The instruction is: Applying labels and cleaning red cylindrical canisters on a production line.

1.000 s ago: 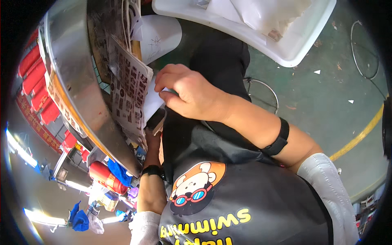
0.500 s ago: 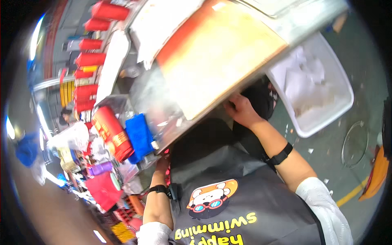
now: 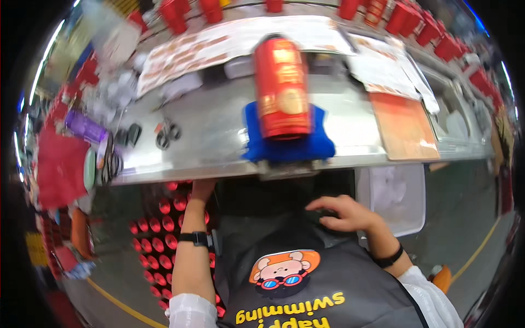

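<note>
My left hand (image 3: 203,188) reaches beneath the front edge of the metal table (image 3: 350,131); its fingers are hidden there. Over my lap, my right hand (image 3: 345,212) hovers with its fingers apart and nothing in them. A dark apron (image 3: 328,262) with a cartoon print covers my lap. On the table straight ahead lies a red cylinder with gold print (image 3: 281,90), slightly blurred. It rests on a blue cloth-like pad (image 3: 319,143) at the table's edge. Neither hand touches the cylinder.
Black-handled scissors (image 3: 167,134) lie left on the table, a wooden board (image 3: 403,128) right. White printed sheets (image 3: 235,41) cross the back. A white bin (image 3: 410,202) stands below on the right. Several red-ended cylinders (image 3: 167,224) are stacked below on the left.
My view has swung left, so the table now runs across it and the red cylinder sits in front. My right hand has moved away from the table edge, over my lap.
</note>
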